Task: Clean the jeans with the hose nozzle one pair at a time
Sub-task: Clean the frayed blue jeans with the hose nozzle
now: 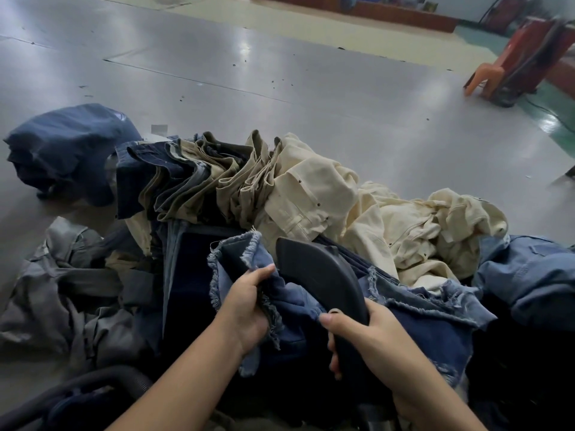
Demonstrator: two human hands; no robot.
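Observation:
A pair of blue jeans with frayed hems (pixel 429 325) lies in front of me on top of a heap of clothes. My left hand (pixel 245 306) grips a frayed leg end of this pair and lifts it a little. My right hand (pixel 357 334) holds the handle of a black hose nozzle (pixel 314 272), whose flat curved head points away from me over the denim next to my left hand. A dark ribbed hose (pixel 93 381) curves along the bottom left.
Folded dark blue, khaki and cream trousers (pixel 249 178) are stacked in a row behind the blue pair. Grey garments (pixel 71 290) lie at left, a dark blue bundle (pixel 65 147) at far left, light blue denim (pixel 529 275) at right. An orange plastic stool (pixel 488 76) stands far right on the floor.

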